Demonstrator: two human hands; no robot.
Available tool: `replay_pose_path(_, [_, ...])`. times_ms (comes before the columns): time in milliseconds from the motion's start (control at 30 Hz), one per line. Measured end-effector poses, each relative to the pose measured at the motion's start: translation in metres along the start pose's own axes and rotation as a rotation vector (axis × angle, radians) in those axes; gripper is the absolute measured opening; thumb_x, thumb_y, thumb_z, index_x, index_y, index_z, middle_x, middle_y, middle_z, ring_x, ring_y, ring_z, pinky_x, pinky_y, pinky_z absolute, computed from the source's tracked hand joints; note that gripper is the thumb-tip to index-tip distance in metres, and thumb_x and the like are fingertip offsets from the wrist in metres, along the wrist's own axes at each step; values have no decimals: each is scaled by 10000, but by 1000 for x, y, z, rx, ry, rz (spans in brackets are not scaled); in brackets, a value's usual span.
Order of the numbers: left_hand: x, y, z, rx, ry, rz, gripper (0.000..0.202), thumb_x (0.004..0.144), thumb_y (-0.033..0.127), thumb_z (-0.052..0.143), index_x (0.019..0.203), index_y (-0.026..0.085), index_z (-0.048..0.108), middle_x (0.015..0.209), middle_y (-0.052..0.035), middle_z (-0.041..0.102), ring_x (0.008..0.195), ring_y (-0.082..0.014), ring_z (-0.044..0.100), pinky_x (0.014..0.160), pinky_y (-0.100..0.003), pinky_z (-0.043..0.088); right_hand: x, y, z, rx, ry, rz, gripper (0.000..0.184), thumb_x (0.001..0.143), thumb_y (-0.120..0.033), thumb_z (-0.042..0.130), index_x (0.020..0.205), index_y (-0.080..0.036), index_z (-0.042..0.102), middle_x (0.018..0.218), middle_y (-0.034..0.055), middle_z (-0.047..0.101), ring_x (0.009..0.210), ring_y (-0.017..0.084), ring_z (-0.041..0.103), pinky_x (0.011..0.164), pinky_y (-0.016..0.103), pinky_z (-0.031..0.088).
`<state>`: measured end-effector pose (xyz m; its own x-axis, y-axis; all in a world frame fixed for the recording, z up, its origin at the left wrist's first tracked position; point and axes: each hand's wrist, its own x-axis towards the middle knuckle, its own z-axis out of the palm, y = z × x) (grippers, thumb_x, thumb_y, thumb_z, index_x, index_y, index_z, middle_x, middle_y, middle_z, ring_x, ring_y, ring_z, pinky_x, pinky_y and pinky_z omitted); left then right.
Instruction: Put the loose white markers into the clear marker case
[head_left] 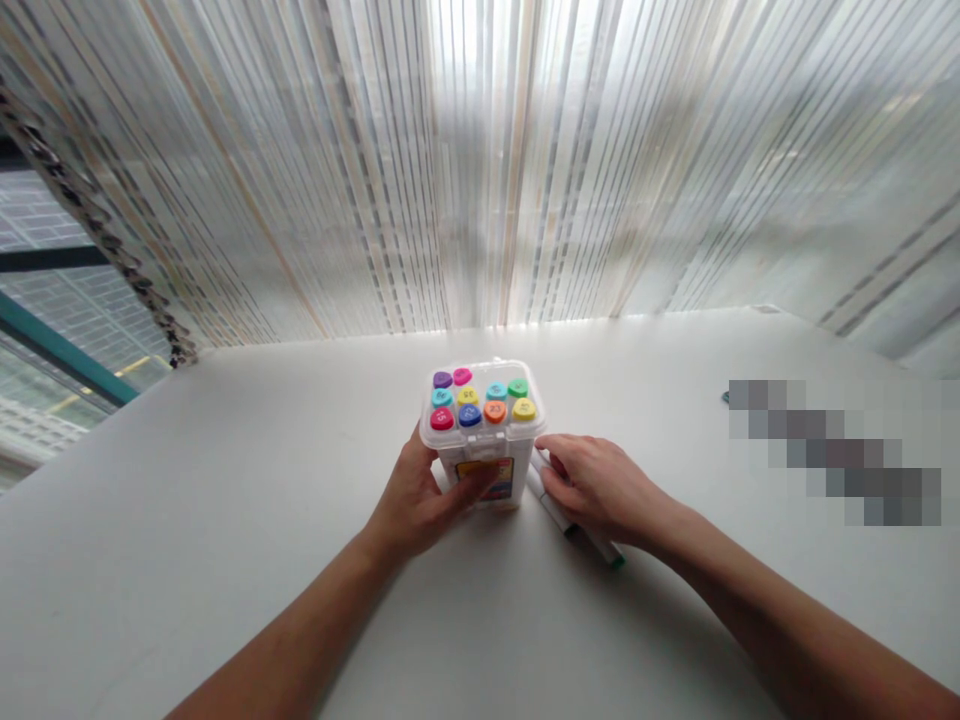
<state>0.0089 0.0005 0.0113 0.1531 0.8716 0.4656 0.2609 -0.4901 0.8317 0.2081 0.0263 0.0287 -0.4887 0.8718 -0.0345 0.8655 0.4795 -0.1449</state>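
A clear plastic marker case (pixel 525 478) stands upright on the white table. Several coloured, numbered marker caps (pixel 469 414) show at its top, under what looks like a see-through lid, and a latch sits at the front. My left hand (pixel 420 500) is closed around the case's left side, with the thumb across the front label. Just right of the case, my right hand (pixel 592 480) has its fingers curled on white markers that lie on the table. One marker (pixel 553 503) has a dark end, and another marker (pixel 609 551) has a green end. The hand partly hides both.
A white table (pixel 225 560) extends around the case. Behind it hangs a striped sheer curtain (pixel 480 180). At the left is a window (pixel 60 270) with a dark frame. On the right side of the table, a long object (pixel 832 450) is pixelated beyond recognition.
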Motion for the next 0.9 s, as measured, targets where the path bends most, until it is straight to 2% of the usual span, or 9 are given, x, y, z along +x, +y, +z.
replay_pose_path(700, [-1,-2,1,-23,9,-16,384,775,386,664,1069,145,602,1190,-148,625,1116,-315,563,961,-430,431,0,1,2,-3,28,-9,117,827,-188,444,725,-182,503,737,25,611,681,147,554,594,237,287])
replay_pose_path(900, [-1,-1,1,-48,5,-26,380,774,380,668,1070,151,600,1184,-136,624,1127,-297,560,968,-402,429,0,1,2,1,26,-4,120,823,-189,447,713,-182,494,729,21,605,670,143,548,587,236,281])
